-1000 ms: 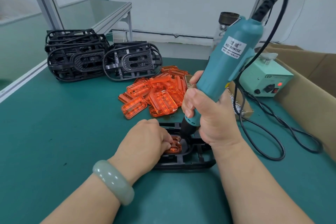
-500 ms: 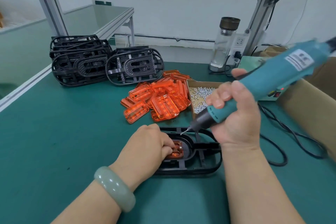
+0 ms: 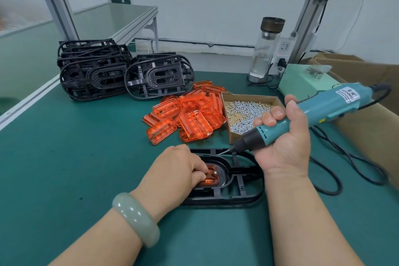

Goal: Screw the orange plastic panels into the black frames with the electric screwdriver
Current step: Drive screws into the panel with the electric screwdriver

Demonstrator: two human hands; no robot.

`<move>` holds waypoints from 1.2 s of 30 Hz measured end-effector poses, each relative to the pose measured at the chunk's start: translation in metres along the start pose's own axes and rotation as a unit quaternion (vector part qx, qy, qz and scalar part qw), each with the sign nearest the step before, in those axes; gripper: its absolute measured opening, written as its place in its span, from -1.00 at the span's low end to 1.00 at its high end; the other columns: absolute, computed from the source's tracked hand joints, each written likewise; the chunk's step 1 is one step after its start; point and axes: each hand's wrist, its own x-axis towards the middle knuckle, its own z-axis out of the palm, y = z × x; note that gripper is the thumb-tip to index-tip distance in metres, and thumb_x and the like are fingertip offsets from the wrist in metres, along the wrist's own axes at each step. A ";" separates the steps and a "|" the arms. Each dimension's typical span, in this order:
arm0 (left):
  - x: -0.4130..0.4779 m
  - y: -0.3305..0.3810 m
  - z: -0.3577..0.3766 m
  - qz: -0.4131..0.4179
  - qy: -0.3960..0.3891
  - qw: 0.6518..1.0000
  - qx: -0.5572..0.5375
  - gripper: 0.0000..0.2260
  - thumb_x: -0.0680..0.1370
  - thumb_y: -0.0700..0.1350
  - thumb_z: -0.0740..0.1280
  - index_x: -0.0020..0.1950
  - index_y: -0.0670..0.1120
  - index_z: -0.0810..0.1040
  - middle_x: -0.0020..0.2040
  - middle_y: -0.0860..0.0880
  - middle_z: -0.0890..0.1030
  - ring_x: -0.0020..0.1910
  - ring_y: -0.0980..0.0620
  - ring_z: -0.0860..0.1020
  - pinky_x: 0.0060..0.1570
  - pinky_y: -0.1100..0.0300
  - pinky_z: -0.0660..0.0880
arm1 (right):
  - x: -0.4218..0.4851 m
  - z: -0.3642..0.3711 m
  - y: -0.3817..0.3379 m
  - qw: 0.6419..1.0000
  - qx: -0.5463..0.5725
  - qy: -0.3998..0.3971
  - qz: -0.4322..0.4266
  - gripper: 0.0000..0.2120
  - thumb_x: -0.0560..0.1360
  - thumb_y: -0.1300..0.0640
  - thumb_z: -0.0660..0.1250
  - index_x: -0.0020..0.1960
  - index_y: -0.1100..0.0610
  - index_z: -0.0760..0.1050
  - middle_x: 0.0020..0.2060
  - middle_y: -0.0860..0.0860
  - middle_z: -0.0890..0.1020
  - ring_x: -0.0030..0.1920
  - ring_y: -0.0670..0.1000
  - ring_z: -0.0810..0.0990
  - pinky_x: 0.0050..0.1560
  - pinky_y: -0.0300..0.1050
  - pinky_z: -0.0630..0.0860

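Orange and translucent, the panel (image 3: 210, 177) sits in the black frame (image 3: 237, 197) on the counter (image 3: 86, 168), left hand (image 3: 177, 170) pinching it steady, right hand (image 3: 285, 142) gripping the electric screwdriver (image 3: 302, 112) tilted clear; next, probably, stand its bit (image 3: 224, 152) onto the screw (image 3: 215, 172).

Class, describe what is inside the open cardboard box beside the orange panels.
Silver screws lie loose in the cardboard box, with bare floor showing between them. The right hand and electric screwdriver cover its near right corner.
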 end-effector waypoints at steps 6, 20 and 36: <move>-0.001 -0.004 -0.004 -0.012 0.014 0.999 -0.047 -0.89 0.50 -0.03 0.36 -0.04 0.13 0.67 -0.18 0.22 0.51 -0.17 0.25 0.49 -0.15 0.52 0.32 | 0.000 -0.004 0.000 1.000 -0.001 0.009 0.004 -0.94 0.49 0.14 0.25 -0.05 0.02 0.41 -0.45 -0.12 0.43 -0.48 -0.14 0.39 -0.32 -0.26 0.39; 0.021 -0.014 -0.019 -0.071 0.094 0.990 -0.077 -0.83 0.53 -0.10 0.32 0.08 0.06 0.64 0.01 0.16 0.62 -0.06 0.25 0.48 -0.06 0.45 0.31 | 0.003 -0.008 -0.003 0.998 0.017 0.059 0.002 -0.96 0.55 0.14 0.25 -0.05 0.01 0.41 -0.44 -0.11 0.43 -0.48 -0.14 0.39 -0.27 -0.25 0.36; 0.097 0.039 -0.005 0.068 -0.141 0.979 0.132 -0.48 0.46 -0.39 0.15 0.23 0.12 0.51 0.11 -0.07 0.44 0.11 -0.18 0.42 0.10 -0.03 0.47 | 0.007 -0.011 -0.008 0.997 0.005 0.078 -0.006 -0.95 0.59 0.12 0.21 -0.05 0.01 0.40 -0.45 -0.12 0.41 -0.48 -0.15 0.37 -0.30 -0.26 0.38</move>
